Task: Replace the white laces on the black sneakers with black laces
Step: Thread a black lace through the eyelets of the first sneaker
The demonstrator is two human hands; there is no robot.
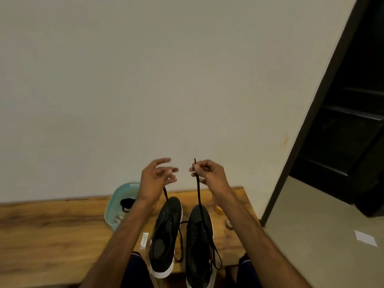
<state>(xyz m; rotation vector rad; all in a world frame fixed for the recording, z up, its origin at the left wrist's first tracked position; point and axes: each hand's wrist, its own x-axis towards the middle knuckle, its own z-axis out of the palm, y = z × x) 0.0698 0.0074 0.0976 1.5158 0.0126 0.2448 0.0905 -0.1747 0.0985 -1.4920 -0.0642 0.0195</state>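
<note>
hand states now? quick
Left hand: holds the black lace, grip hidden under palm.
Right hand: pinches the black lace's other strand, tip sticking up.

wall: plain off-white | bench: wooden | doorway: dark, right | floor: grey

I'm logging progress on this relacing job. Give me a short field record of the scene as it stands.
right hand: pinches one end of the black lace, tip up
left hand: raised; other end runs up behind it, grip hidden
black sneakers: two, white-soled, side by side on the wooden bench
lacing: black lace drapes down over both sneakers
basket: teal, left of the sneakers, holds a dark bundle
</note>
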